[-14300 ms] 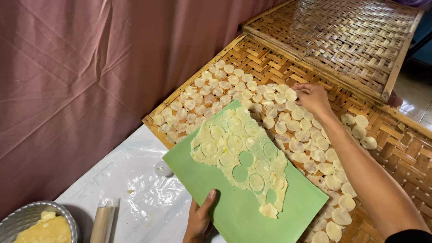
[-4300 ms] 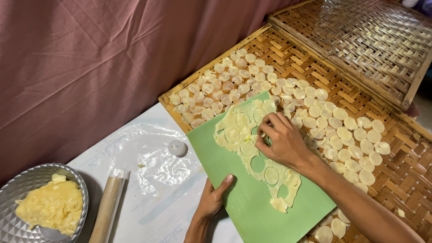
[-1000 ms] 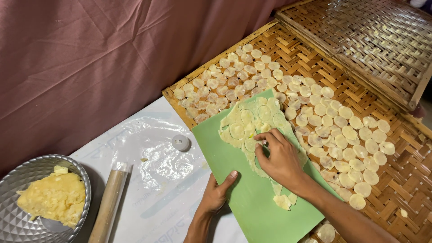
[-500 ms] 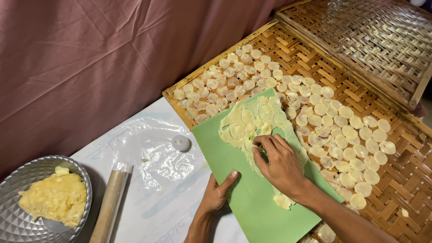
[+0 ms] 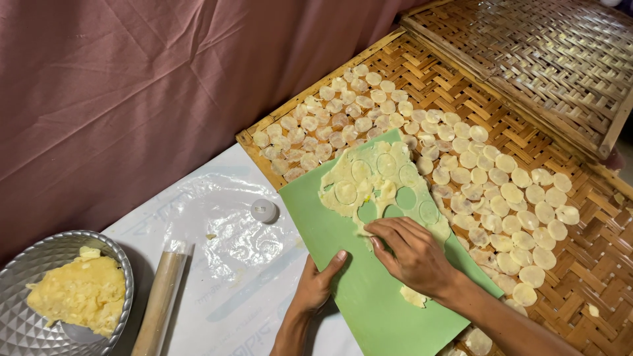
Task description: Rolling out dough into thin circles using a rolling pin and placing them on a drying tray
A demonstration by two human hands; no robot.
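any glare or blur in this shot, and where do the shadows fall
Head view: sharp overall, no motion blur on the right hand; bright glare on the crinkled plastic sheet; soft shadow beside the rolling pin and inside the metal bowl; the upper woven tray is dimmer.

Table (image 5: 217,310): plastic sheet (image 5: 231,250), bowl (image 5: 39,264), rolling pin (image 5: 158,303), bamboo tray (image 5: 593,264).

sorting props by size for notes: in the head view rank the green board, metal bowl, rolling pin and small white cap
1. green board
2. metal bowl, partly cut off
3. rolling pin
4. small white cap
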